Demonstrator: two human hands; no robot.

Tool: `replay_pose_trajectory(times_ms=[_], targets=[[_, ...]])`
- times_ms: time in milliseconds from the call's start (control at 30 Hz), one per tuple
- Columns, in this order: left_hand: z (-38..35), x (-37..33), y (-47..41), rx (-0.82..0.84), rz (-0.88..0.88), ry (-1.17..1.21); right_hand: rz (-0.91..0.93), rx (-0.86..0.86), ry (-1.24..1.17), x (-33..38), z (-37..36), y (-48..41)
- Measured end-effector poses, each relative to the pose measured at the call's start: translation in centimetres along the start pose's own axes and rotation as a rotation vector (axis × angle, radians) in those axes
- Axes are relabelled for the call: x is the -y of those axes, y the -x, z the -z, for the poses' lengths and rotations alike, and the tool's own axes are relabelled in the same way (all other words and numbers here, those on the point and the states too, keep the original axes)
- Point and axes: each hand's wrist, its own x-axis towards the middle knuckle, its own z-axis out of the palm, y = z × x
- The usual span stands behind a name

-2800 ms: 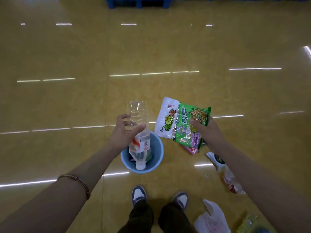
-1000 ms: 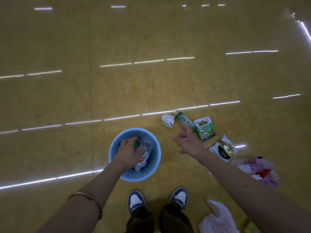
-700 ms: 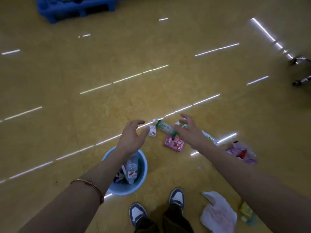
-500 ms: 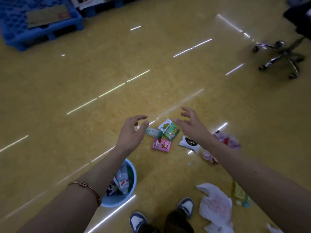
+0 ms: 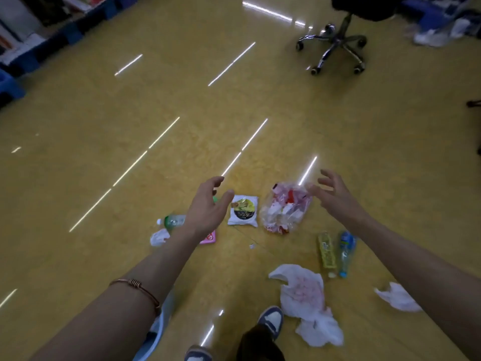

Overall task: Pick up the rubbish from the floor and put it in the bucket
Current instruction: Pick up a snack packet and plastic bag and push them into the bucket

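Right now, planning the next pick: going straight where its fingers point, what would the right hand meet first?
Probably the clear plastic bag of red and white scraps, just beyond the right hand; depth unclear.

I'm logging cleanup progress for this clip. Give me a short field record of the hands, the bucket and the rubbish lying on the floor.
left hand: open, empty, partly hiding the pink packet
right hand: open, empty, beside the clear bag
bucket: blue, at the bottom edge, mostly hidden by the left forearm
rubbish by the hands: snack packet, clear bag, pink packet, green bottle, crumpled wrapper
rubbish by the shoes: yellow bottle, blue bottle, white plastic bag, crumpled paper
background: office chair
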Motion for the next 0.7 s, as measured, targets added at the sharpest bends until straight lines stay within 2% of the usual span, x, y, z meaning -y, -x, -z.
replay_pose_trajectory(times_ms=[167,300,533,700], targets=[[-4.4,-5.1,-2.9,0.091,-0.091,-0.103,-0.037,-0.097,-0.018,-1.8,6.5,-0.9],[-7.4,-7.4,-4.9,0.127,-0.175,-0.118,-0.028,-0.121,-0.019,-2.7,8.7,-1.7],[-10.5,-8.2,-8.0,0.118,-0.256,-0.152,-0.056,-0.117,0.032,-2.8,8.7,-3.0],[-10.4,-6.8,-10.6,0.164,-0.345,-0.206,-0.012,-0.121,0.105,-2.3,5.9,-5.0]])
